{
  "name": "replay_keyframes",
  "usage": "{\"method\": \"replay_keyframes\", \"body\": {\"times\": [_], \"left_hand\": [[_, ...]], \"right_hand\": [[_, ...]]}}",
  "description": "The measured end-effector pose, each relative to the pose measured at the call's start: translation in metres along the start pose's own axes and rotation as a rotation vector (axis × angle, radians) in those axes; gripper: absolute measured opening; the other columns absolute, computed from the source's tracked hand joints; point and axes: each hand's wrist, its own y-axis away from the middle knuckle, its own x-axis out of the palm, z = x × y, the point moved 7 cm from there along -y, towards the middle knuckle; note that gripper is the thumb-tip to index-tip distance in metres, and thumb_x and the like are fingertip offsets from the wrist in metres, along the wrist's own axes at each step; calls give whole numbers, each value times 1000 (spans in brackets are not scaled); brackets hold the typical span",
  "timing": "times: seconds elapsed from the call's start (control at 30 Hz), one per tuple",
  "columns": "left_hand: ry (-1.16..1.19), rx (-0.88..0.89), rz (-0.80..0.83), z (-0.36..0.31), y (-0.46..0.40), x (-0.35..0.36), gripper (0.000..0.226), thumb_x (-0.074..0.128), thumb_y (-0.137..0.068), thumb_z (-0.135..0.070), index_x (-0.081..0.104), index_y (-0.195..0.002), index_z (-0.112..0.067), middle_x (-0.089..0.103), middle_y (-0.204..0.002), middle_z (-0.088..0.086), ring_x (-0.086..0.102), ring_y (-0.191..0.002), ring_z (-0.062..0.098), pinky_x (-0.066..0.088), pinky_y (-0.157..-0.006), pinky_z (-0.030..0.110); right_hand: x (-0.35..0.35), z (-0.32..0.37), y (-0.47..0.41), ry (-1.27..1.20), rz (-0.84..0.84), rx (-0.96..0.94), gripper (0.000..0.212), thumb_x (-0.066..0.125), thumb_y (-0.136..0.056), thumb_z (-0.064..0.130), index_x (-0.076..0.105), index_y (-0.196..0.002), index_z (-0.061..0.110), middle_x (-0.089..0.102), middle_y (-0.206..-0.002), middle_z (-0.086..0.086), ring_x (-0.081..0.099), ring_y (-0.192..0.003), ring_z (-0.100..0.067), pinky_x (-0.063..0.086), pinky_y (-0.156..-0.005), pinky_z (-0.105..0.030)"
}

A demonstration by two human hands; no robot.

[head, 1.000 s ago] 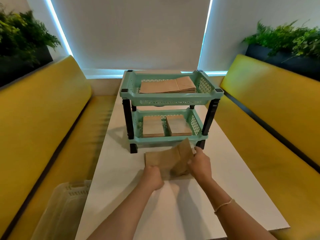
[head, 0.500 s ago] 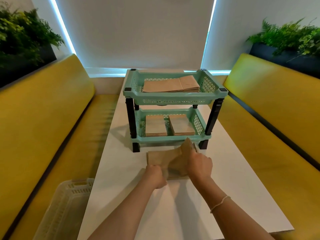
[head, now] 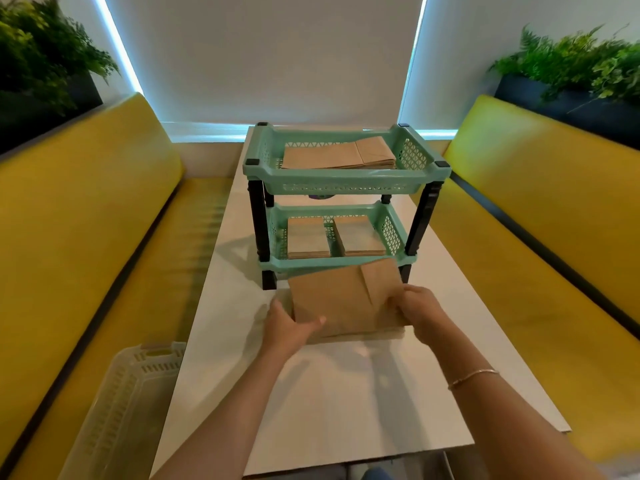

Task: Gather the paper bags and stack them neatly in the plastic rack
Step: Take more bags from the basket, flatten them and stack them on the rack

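**Head view: last batch of bags in hand, rack mostly filled**

Head camera, the only view, shows the plastic rack (head: 346, 174) standing on the white table (head: 346, 393), already carrying most of the load. Its upper tier holds a flat stack of large paper bags (head: 337, 157); its lower tier holds two smaller stacks side by side, the left small stack (head: 308, 237) and the right small stack (head: 358, 235), both squared up and apart from one another.

What remains, by my reading, is the bundle of bags (head: 346, 299) held just in front of the rack's lower tier. The left hand (head: 289, 329) grips its near left corner, thumb laid over the top face and fingers hidden beneath. The right hand (head: 417, 308) pinches the right edge, fingers curled around it. The bundle is tilted, far edge raised and overlapping the rack's lower front rim in the picture (whether it touches, I cannot tell), while the near edge sits at or just above the table.

No other loose bags show on the table, so placing this bundle on a tier and squaring it looks like the final step.
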Motion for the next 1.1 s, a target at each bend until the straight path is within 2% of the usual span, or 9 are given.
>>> {"method": "replay_keyframes", "body": {"times": [0.1, 0.2, 0.27, 0.37, 0.53, 0.63, 0.8, 0.9, 1.1], "left_hand": [[438, 65, 60, 7, 14, -5, 89, 85, -63, -10, 35, -136, -13, 52, -130, 5, 49, -124, 25, 47, -96, 33], [571, 166, 89, 10, 36, -4, 62, 81, -64, 2, 54, -116, -17, 63, -105, -3, 60, -98, 11, 51, -76, 15], [564, 179, 88, 18, 48, 4, 49, 81, -64, 4, 60, -101, -20, 64, -98, -7, 60, -91, 4, 51, -70, 11], [563, 140, 112, 29, 64, 21, 43, 83, -61, 2, 64, -90, -23, 70, -94, -2, 66, -86, 9, 54, -71, 15], [622, 137, 110, 12, 73, 17, 42, 82, -61, 3, 63, -89, -22, 69, -85, -6, 65, -79, 7, 53, -73, 20], [640, 185, 126, 3, 70, 8, 41, 81, -62, 5, 64, -87, -22, 70, -81, -10, 68, -74, 3, 55, -69, 16], [325, 60, 142, 44, 70, 19, 40, 83, -65, -3, 67, -101, -9, 70, -104, 9, 63, -87, 17, 48, -77, 24], [201, 39, 166, 49, 71, 21, 40, 80, -70, -6, 66, -107, -2, 68, -103, 7, 60, -86, 15, 44, -73, 22], [328, 191, 195, -25, 71, -17, 28, 83, -65, -8, 64, -81, -21, 69, -86, -2, 66, -84, 19, 50, -67, 23]], "right_hand": [[-9, -18, 12, -181, 89, -17, 31, 41, -75, -17, 62, -76, 5, 59, -85, -13, 52, -89, -30, 46, -83, -42], [-10, -44, 32, -241, 96, -49, 33, 44, -74, -20, 65, -83, 5, 63, -84, -9, 56, -89, -29, 48, -79, -38], [-7, -62, 48, -208, 59, -51, 32, 50, -80, -17, 62, -92, 10, 62, -82, -1, 58, -82, -20, 48, -71, -28], [0, -81, 60, -209, 4, -51, 26, 56, -81, -12, 59, -94, 11, 61, -81, 0, 56, -74, -10, 46, -59, -20], [-7, -67, 57, -250, -66, -140, 26, 57, -83, -9, 60, -96, 13, 62, -87, -1, 59, -82, -17, 49, -72, -29], [-14, -61, 58, -280, -68, -191, 31, 58, -81, -12, 60, -99, 14, 63, -89, 3, 59, -85, -15, 47, -76, -32], [-8, -76, 66, -279, -45, -173, 35, 68, -74, -10, 60, -91, 19, 65, -90, 3, 60, -84, -10, 48, -68, -20], [-13, -70, 68, -237, -52, -218, 35, 67, -73, -11, 60, -89, 19, 65, -88, 3, 60, -83, -10, 47, -65, -18], [-42, -46, 64, -185, 17, -247, 32, 69, -71, -10, 57, -84, 17, 59, -90, -3, 55, -82, -17, 52, -68, -29]]}}
